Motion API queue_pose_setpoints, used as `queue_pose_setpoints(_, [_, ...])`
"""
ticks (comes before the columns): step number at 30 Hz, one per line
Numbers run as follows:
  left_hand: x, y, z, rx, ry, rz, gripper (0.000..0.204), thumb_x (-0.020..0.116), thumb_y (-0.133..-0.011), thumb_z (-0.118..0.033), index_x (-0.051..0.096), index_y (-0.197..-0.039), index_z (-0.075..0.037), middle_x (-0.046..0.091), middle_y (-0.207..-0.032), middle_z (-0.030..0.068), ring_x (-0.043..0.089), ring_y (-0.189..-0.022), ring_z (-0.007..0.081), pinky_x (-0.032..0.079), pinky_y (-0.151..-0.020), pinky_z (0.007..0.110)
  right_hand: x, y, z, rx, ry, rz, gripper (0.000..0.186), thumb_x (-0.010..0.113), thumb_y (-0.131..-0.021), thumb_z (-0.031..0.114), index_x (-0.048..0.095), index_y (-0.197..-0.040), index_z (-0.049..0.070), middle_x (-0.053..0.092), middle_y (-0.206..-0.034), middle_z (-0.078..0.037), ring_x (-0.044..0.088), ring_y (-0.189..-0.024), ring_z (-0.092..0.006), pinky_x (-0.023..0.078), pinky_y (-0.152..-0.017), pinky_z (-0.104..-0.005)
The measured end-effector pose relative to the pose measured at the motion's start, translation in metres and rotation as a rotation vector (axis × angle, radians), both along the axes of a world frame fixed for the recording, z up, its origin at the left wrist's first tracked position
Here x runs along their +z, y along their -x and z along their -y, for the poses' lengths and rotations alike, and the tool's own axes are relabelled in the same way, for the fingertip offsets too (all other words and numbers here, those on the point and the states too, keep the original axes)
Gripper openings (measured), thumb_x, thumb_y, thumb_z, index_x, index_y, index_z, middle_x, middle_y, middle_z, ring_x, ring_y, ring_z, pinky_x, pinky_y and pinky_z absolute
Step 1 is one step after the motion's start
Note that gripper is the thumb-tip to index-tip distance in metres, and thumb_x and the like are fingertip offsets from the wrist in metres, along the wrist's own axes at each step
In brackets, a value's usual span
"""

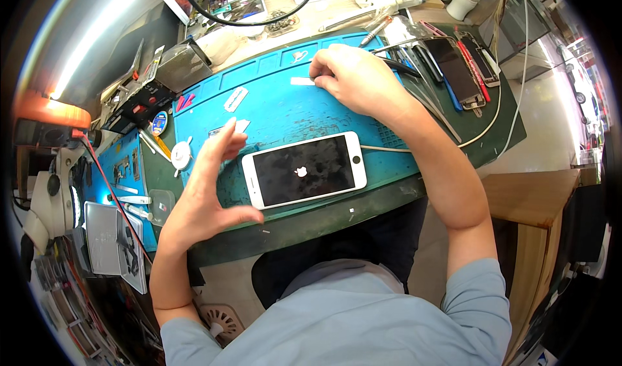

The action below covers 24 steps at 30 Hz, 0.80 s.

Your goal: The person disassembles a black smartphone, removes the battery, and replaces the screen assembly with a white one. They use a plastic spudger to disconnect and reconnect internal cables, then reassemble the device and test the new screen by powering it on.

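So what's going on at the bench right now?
A person sits at a blue work mat with a white phone lying face up on it, screen dark with a logo showing and a cable plugged into its right end. The left hand is open beside the phone's left end, thumb near its corner, holding nothing. The right hand reaches to the far side of the mat, fingers at a small white strip. Whether it grips the strip, I cannot tell.
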State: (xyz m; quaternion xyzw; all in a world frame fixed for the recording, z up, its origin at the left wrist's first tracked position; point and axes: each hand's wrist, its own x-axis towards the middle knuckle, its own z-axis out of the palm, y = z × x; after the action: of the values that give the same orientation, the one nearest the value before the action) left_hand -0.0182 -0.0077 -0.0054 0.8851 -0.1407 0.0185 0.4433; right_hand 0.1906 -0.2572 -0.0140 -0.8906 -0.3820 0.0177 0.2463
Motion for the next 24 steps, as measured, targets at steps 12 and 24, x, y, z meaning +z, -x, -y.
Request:
queue_pose_setpoints(12, [0.0, -0.005, -0.025, 0.548, 0.255, 0.312, 0.033, 0.057, -0.112, -0.027, 0.075, -0.113, 0.001, 0.053, -0.06, -0.0047, 0.045, -0.053, 0.0012, 0.033, -0.051, 0.02, -0.011, 0.0, 0.003, 0.006, -0.1, 0.307, 0.014, 0.071, -0.096, 0.022, 0.07, -0.101, 0.009, 0.071, -0.093, -0.01, 0.07, -0.085, -0.0286, 0.055, -0.077, -0.0403])
queue_pose_setpoints(24, [0.049, -0.033, -0.018, 0.478, -0.294, 0.233, 0.022, 0.075, -0.094, -0.012, 0.073, -0.114, -0.002, 0.066, -0.089, 0.0054, 0.059, -0.076, 0.0159, 0.05, -0.071, 0.032, -0.005, 0.002, -0.002, -0.034, -0.181, 0.348, 0.016, 0.072, -0.094, 0.027, 0.071, -0.091, 0.011, 0.07, -0.088, -0.008, 0.071, -0.085, -0.0286, 0.056, -0.074, -0.0415])
